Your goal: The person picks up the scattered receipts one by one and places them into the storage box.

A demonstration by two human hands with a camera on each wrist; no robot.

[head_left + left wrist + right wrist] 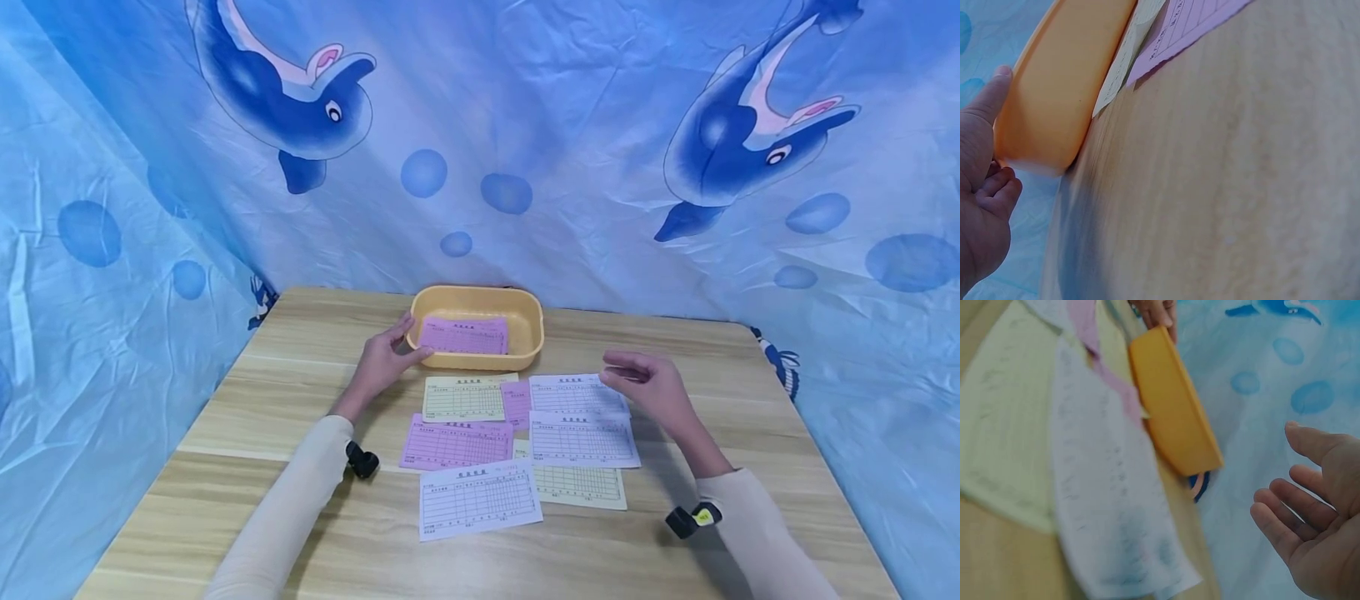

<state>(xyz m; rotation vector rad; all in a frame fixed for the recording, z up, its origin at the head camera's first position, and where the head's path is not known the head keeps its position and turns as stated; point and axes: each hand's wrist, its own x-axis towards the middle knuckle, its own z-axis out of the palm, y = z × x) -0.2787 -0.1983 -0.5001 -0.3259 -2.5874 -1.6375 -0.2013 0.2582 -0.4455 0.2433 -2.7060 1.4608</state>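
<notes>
My left hand point(381, 362) holds the left end of a yellow-orange plastic basin point(480, 362), thumb along its front wall and fingers around the corner. In the left wrist view, the thumb point(990, 97) presses the basin's outer wall. A pink printed slip point(465, 336) lies inside the basin. Over the upper right white slip point(570, 393) hovers my right hand point(651, 387), holding nothing. Its fingers are loosely bent and spread in the right wrist view. Below it lies another white slip point(583, 440), overlapping the upper one.
In front of the basin, a pale yellow slip point(463, 400) and pink slips point(457, 446) overlap on the wooden table point(300, 500). Nearest to me lies a white slip point(480, 502), beside another yellow slip point(581, 486). Behind the table hangs a blue dolphin-print cloth point(570, 242).
</notes>
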